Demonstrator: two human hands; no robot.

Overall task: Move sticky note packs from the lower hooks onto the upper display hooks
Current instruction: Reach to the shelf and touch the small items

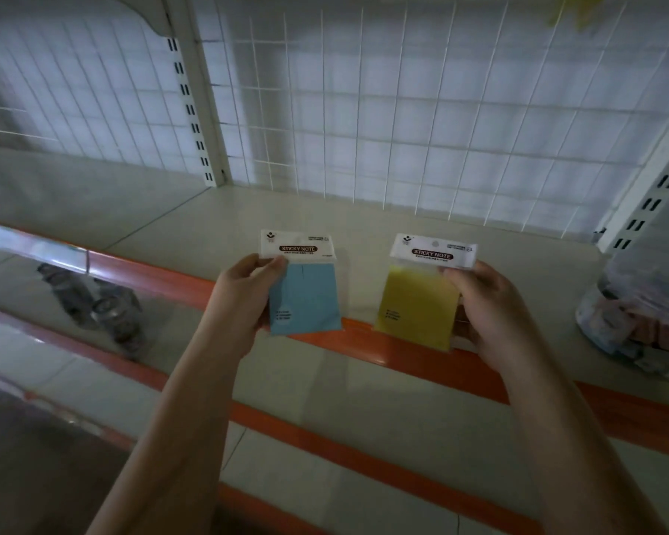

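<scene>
Two packs, one per grip.

We see white wire grid panel as rear wall — slotted white uprights at sides. Pale shelf below, orange front edge. Lighting dim — bluish.

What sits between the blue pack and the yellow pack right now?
Nothing is held between the blue pack and the yellow pack. The head view shows only bare shelf and its orange edge strip behind the gap.
</scene>
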